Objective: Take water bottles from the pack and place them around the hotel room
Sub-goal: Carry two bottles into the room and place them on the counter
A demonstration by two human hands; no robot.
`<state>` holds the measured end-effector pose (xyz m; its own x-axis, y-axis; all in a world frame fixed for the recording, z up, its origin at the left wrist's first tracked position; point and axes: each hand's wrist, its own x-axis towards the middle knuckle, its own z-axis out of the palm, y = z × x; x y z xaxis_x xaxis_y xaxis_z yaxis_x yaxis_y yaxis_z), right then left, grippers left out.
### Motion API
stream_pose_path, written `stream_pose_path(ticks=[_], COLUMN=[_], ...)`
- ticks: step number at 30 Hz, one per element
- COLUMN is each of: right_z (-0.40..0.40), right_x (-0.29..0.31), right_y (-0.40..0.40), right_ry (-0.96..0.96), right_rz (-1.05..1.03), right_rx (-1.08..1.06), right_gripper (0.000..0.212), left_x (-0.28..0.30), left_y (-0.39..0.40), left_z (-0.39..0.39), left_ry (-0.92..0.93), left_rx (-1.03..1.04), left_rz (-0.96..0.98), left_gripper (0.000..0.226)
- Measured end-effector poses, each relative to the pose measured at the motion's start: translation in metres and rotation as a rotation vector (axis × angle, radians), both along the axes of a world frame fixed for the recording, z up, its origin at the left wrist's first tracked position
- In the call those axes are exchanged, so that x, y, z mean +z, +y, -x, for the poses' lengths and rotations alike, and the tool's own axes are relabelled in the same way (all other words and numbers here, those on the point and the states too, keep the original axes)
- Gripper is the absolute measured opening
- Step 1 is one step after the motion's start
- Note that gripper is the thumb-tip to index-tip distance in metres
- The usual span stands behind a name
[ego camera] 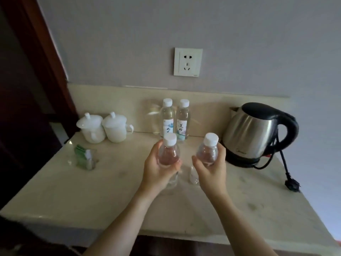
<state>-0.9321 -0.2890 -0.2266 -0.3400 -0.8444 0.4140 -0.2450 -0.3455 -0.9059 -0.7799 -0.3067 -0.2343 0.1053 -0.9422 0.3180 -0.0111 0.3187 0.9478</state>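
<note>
My left hand grips a clear water bottle with a white cap, held above the cream countertop. My right hand grips a second clear white-capped bottle beside it. Both bottles point cap-first towards the wall, and their lower halves are hidden behind my palms. Two more labelled water bottles stand upright side by side against the backsplash, one on the left and one on the right, just behind the held pair. No pack is in view.
A steel electric kettle with a black handle sits at the right, its cord and plug trailing on the counter. Two white lidded cups stand at the back left. A clear holder with green sachets is at the left. A wall socket is above.
</note>
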Motion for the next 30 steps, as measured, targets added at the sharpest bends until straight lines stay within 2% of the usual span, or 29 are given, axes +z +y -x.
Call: stream_pose_path(ticks=[4, 7, 9, 11, 14, 18, 23, 30], right_z=[0.011, 0.027, 0.041, 0.052, 0.057, 0.044, 0.031, 0.021], right_x=[-0.008, -0.017, -0.027, -0.038, -0.043, -0.039, -0.036, -0.033], right_y=[-0.005, 0.001, 0.004, 0.004, 0.000, -0.021, -0.071, -0.115], right_ry=[0.040, 0.118, 0.184, 0.267, 0.316, 0.325, 0.379, 0.376], right_rz=[-0.063, -0.109, -0.187, -0.270, -0.325, -0.359, -0.382, -0.509], right_rx=[0.099, 0.237, 0.327, 0.351, 0.287, 0.115, -0.091, -0.162], right_gripper=[0.066, 0.074, 0.063, 0.056, 0.053, 0.048, 0.051, 0.062], left_x=[-0.010, -0.025, -0.030, -0.033, -0.034, -0.038, -0.035, -0.034], left_y=[0.005, 0.018, 0.022, 0.022, 0.017, -0.012, -0.061, -0.118], left_z=[0.007, 0.010, 0.008, 0.003, -0.011, -0.043, -0.070, -0.091], left_ry=[-0.079, -0.287, -0.404, -0.456, -0.393, -0.351, -0.385, -0.467], left_rx=[0.065, 0.173, 0.275, 0.315, 0.220, 0.102, -0.026, 0.016], left_rz=[-0.057, -0.111, -0.093, -0.099, -0.170, -0.234, -0.238, -0.226], left_gripper=[0.063, 0.084, 0.081, 0.068, 0.053, 0.064, 0.043, 0.031])
